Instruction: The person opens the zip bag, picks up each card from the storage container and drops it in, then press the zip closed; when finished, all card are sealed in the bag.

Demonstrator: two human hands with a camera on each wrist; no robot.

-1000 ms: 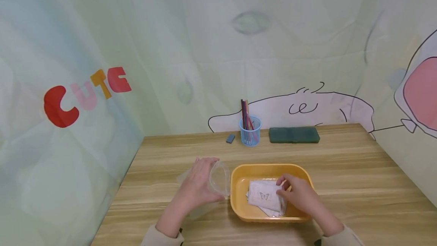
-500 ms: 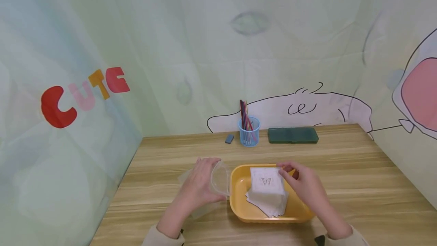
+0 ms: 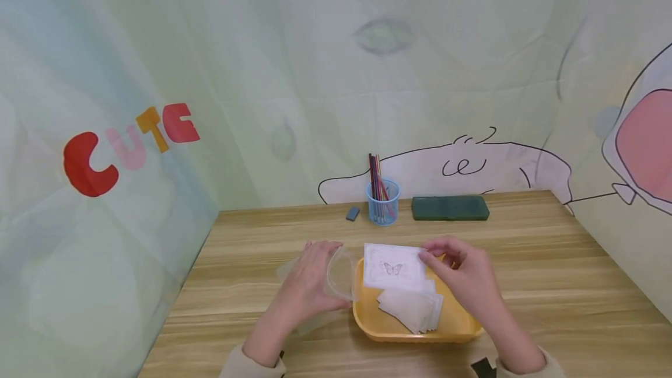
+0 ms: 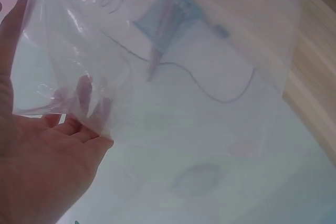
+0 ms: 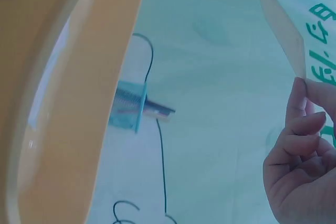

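Note:
My left hand (image 3: 306,286) holds a clear plastic bag (image 3: 342,276) at its mouth, which gapes toward the right. In the left wrist view, fingers show through the film of the bag (image 4: 173,114). Between thumb and fingers, my right hand (image 3: 466,273) pinches a flat white card (image 3: 392,266) printed with a butterfly, by its right edge. Edge-on in the right wrist view, the card (image 5: 283,32) looks thin. It is raised over the yellow tray (image 3: 367,331), its left edge close to the bag's mouth. More cards (image 3: 409,310) lie fanned in the tray.
Toward the back of the wooden table (image 3: 252,238) stands a blue cup (image 3: 383,206) of pencils. A small blue eraser (image 3: 353,213) lies left of it, and a dark green case (image 3: 450,207) to its right. A printed curtain (image 3: 294,92) hangs behind.
My right hand has lifted the butterfly card off the pile in the tray, then carried it up and leftward to the bag. The left hand has barely moved.

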